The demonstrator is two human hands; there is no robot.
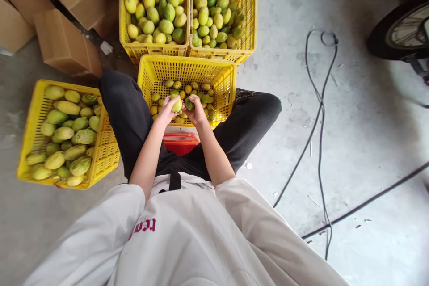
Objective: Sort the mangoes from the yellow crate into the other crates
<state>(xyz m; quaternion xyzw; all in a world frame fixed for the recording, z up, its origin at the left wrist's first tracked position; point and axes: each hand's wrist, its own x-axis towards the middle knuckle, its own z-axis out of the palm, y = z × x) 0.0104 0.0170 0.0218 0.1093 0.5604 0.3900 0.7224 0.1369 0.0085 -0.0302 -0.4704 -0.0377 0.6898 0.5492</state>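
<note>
My left hand [166, 109] is closed around a yellow-green, lemon-like fruit [177, 106], which rests against the fingers. Close beside it, my right hand [197, 110] grips a darker green fruit [189, 104], partly hidden by the fingers. Both hands are over a yellow perforated crate [187, 63] between my knees. Small yellow and green fruits [205, 87] cover much of its bottom.
Two yellow crates [256, 18] heaped with similar fruit stand beyond. Another crate [28, 132] at left holds longer green-yellow fruits [67, 107]. A red object [181, 142] lies below me. Cardboard boxes [63, 42], a black cable [320, 125] and a wheel [389, 38] are around.
</note>
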